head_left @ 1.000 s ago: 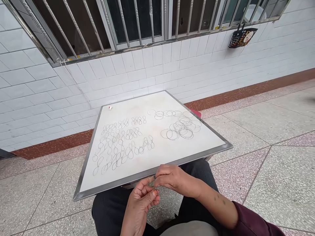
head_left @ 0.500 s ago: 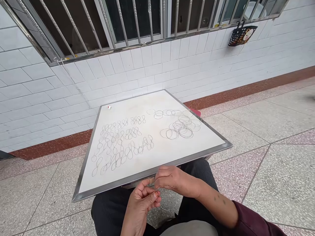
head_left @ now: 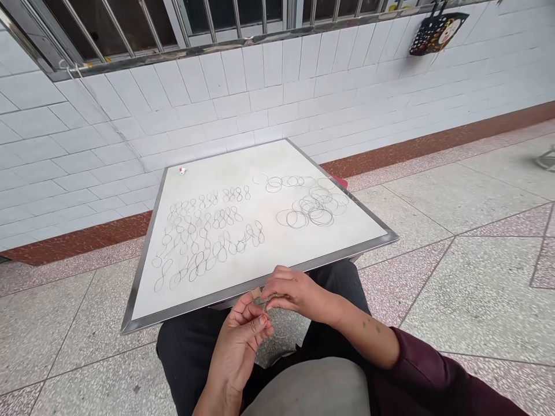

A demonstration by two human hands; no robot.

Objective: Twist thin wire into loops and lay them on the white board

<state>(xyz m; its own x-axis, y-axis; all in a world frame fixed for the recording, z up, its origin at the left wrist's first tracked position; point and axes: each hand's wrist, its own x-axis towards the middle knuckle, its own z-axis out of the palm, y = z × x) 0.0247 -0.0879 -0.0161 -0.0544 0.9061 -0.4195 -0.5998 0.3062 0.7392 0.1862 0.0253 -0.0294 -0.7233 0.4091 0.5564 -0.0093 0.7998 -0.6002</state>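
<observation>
In front of the table's near edge, above my lap, my left hand (head_left: 240, 332) pinches a thin wire (head_left: 264, 309) between thumb and fingers. My right hand (head_left: 297, 293) is close beside it, its bent fingers closed on the same wire. A faint curve of the wire hangs below the hands; the fingers hide most of its shape. Several wires twisted into figure eights (head_left: 221, 251) lie in rows on the left half of the white tabletop (head_left: 195, 303). On the right half, several round wire loops (head_left: 321, 216) overlap in a loose pile.
The table has a grey metal edge (head_left: 373, 242) and stands against a white tiled wall (head_left: 208, 115). A small white and red object (head_left: 182, 171) lies near its far left corner. A dark patterned bag (head_left: 437, 34) hangs from the window bars. Part of a stool (head_left: 547, 159) shows at far right.
The view has tilted down and shifted slightly. My right hand's fingers have opened out a little from the left fingertips, and more of the wire shows between the hands.
</observation>
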